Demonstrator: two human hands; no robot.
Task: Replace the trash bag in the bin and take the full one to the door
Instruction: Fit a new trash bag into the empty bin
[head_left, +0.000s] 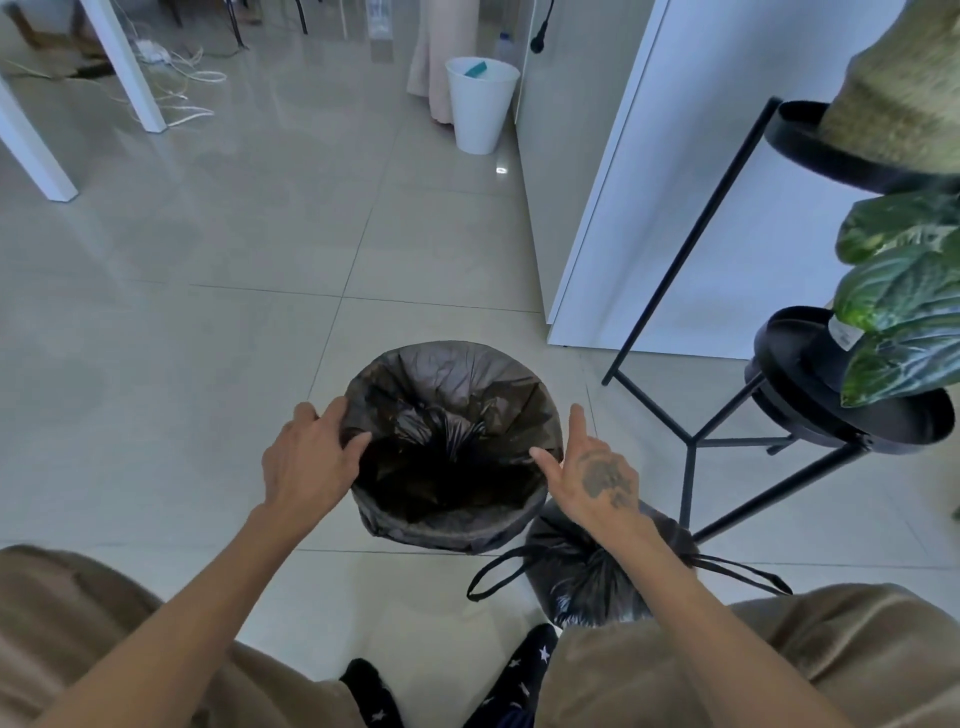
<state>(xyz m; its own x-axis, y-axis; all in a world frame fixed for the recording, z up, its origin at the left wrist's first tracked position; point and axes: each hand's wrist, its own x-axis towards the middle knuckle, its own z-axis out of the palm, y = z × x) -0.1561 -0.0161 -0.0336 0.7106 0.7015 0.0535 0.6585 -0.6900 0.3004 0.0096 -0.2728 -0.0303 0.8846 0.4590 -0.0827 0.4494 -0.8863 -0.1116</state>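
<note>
A round bin (415, 535) stands on the tiled floor in front of me, lined with a dark grey trash bag (457, 384) folded over its rim. My left hand (311, 457) grips the bag's edge at the bin's left rim, thumb inside. My right hand (592, 473) rests at the right rim with fingers spread, thumb touching the bag edge. A full black bag (576, 571), tied shut with its drawstring loops out to both sides, sits on the floor just right of the bin, partly under my right forearm.
A black metal plant stand (691, 441) with leafy plants stands close on the right. A white cabinet (675, 218) is behind it. A white bin (480, 106) stands further back. White table legs (130, 67) and cables lie at the far left. My feet in dark socks (519, 675) are below.
</note>
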